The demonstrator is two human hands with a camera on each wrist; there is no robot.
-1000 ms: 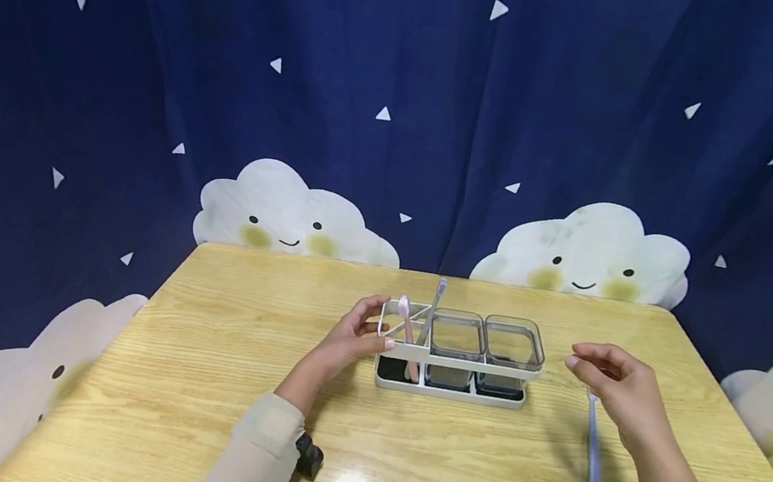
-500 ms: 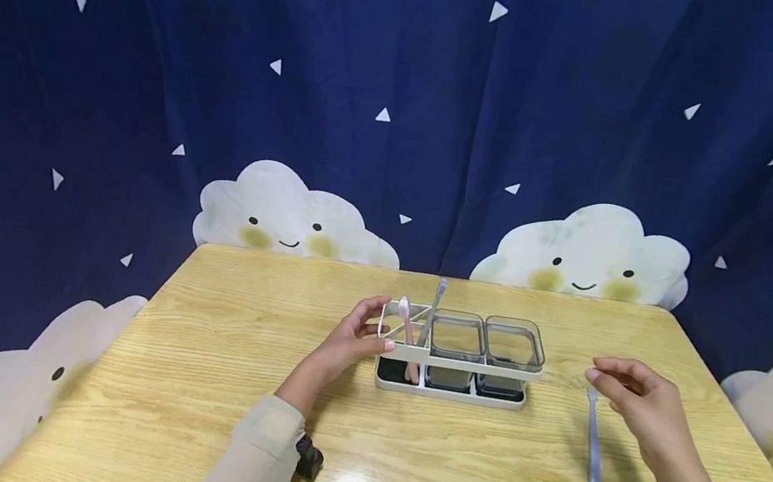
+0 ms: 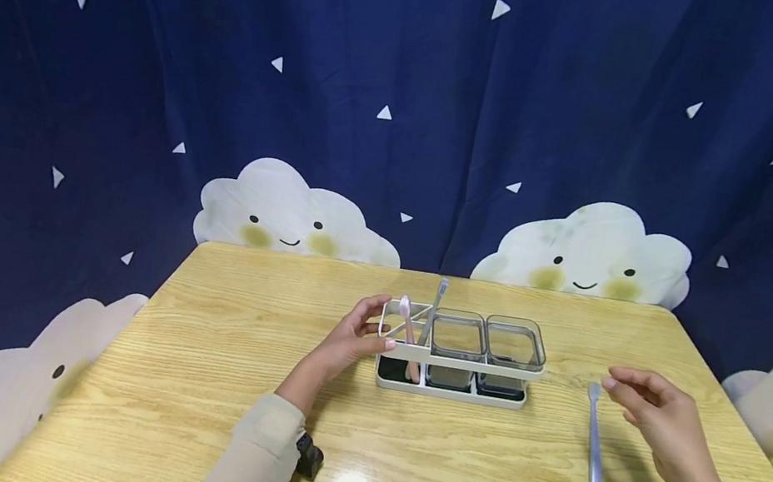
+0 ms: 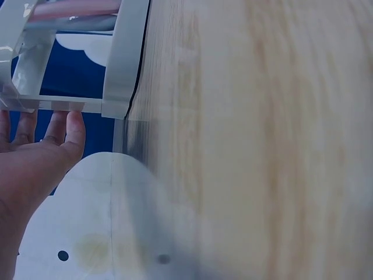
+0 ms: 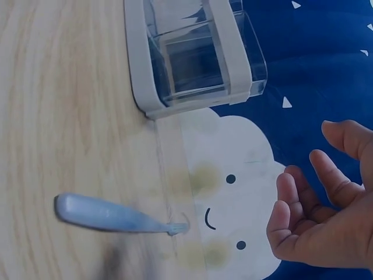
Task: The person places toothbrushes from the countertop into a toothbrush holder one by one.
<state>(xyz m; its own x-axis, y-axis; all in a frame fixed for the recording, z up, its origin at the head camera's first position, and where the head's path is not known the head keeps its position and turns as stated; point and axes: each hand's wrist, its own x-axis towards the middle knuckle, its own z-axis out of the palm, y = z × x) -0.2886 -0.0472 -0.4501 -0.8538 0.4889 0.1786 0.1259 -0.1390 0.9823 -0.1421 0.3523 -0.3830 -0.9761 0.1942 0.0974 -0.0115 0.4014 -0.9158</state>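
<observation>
A white toothbrush holder (image 3: 461,364) stands mid-table, and my left hand (image 3: 348,342) grips its left end, thumb at the front and fingers behind. In the left wrist view, fingertips (image 4: 74,119) meet the holder's end bar (image 4: 64,104). A pink toothbrush (image 3: 410,331) and a grey toothbrush (image 3: 431,315) lean in the left-hand slots. A blue toothbrush (image 3: 594,455) lies on the table to the right, bristle end pointing away from me. My right hand (image 3: 662,419) hovers just right of its head, fingers loosely bent and holding nothing.
Two clear grey cups, a middle one (image 3: 458,337) and a right one (image 3: 515,341), sit in the holder. The wooden table (image 3: 225,350) ends at a dark blue curtain (image 3: 357,42) printed with clouds and triangles.
My right hand has moved right and a little toward me, from above the blue toothbrush's head to beside it. The left hand and the holder have stayed put.
</observation>
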